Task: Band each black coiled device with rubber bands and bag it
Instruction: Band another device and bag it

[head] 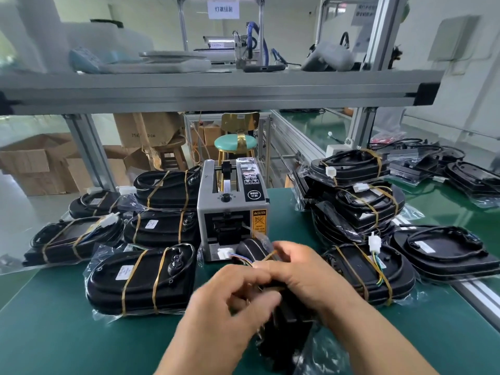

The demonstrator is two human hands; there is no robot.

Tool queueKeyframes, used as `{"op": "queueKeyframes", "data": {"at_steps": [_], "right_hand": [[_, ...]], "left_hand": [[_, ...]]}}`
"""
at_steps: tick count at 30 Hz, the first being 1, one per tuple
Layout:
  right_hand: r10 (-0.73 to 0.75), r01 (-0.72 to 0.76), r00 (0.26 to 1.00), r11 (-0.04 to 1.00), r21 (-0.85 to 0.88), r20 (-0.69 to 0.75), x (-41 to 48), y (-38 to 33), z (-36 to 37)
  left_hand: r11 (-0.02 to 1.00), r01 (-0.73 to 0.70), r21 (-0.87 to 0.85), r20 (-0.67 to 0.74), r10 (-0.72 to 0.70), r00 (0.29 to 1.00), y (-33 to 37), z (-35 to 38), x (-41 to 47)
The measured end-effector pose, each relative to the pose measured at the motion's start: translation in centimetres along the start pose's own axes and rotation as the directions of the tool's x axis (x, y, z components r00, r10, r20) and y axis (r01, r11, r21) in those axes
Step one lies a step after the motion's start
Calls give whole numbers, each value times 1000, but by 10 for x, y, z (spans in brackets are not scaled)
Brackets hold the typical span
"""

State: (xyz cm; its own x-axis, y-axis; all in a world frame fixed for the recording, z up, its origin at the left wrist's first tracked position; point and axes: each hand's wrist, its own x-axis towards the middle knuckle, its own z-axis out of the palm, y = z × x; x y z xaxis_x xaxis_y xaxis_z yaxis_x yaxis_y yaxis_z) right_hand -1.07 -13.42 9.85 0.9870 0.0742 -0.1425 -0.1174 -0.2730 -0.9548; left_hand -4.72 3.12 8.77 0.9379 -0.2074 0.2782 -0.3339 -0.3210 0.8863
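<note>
At 6 o'clock, over the green mat (54,334), both hands worked one black device (286,331), which stood on end with its rounded top toward 12. The right hand (303,277) gripped it, fingers curled over the body. The left hand (230,301) was blurred, its fingers bent; whether they pinched anything could not be told. A tan rubber band (270,256) showed at the right fingertips, so banding looked unfinished. Crinkled clear plastic (322,353) lay at 5 o'clock. At 9 to 11 o'clock sat a left pile (140,280) of devices, double-banded and bagged; another, the right stack (365,272), sat at 1 to 3 o'clock. A tape dispenser (232,209) stood at 12 o'clock.
</note>
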Motion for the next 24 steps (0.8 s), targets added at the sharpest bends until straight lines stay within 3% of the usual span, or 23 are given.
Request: {"op": "queueKeyframes", "data": {"at_steps": [2,5,7,9,16,19,22,24], "right_hand": [[53,-61,995,994,91,85,3,3,-2],[62,-89,987,979,184,150,5,4,-5],[51,-82,981,984,159,187,5,3,-4],[31,-42,982,998,52,185,3,1,-1],[30,-20,989,997,-70,145,2,-4,5],[14,-3,989,997,-72,150,0,-5,5],[-2,13,989,997,-76,151,0,-3,4],[13,-10,986,1000,-17,164,2,-1,0]], "left_hand": [[1000,11,16,-127,-8,992,-6,-19,17],[946,-44,322,-212,117,970,-18,-39,44],[838,-133,528,-119,229,966,-23,-42,61],[737,-244,630,22,297,955,-27,-40,74],[530,-581,618,402,423,812,-12,-39,102],[613,-540,576,386,378,841,-9,-37,110],[762,-314,567,262,194,945,-7,-22,114],[832,-190,520,203,96,975,-5,-11,115]]}}
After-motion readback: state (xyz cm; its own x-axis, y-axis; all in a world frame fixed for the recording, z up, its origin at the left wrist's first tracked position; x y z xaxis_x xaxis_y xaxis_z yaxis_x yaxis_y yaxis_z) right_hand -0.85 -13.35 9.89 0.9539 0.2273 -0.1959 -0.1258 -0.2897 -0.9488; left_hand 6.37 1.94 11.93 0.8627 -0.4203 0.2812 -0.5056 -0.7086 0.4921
